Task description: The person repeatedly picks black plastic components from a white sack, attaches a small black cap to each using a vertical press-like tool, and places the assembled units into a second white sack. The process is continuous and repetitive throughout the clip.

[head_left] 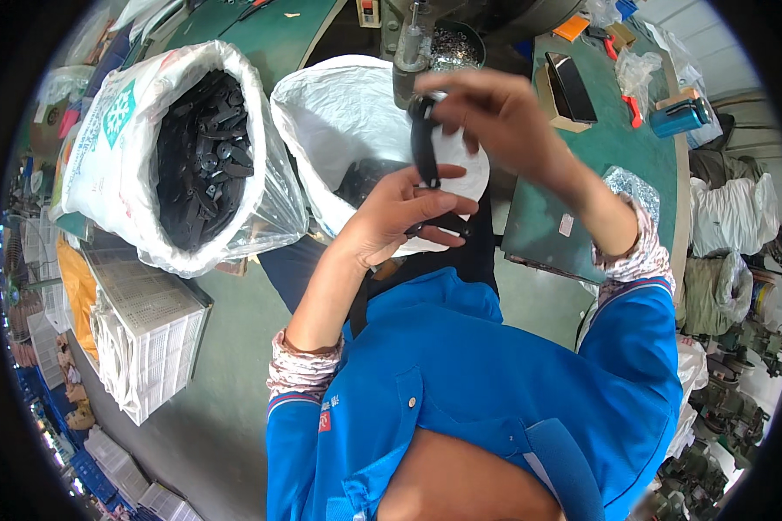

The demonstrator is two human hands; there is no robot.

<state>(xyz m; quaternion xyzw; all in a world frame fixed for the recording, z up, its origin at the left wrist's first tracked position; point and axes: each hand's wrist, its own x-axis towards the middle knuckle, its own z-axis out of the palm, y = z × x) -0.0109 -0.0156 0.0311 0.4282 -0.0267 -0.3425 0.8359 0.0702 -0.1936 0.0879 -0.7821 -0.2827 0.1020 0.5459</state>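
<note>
Upright between my hands is a black curved part, probably plastic or coated metal. Its top end is pinched by my right hand, which is slightly smeared by motion under the machine's spindle. The lower end meets the fingers of my left hand. Another dark piece lies across the left palm, partly covered by the fingers. Below and behind both hands, a white-lined sack gapes with some black parts deep inside. To the left, a second white sack is filled with similar black parts, several showing small metal discs.
A machine spindle stands straight ahead, with a bowl of small metal pieces behind it. On the right green table are a phone on a box and a blue bottle. A white crate stands at left.
</note>
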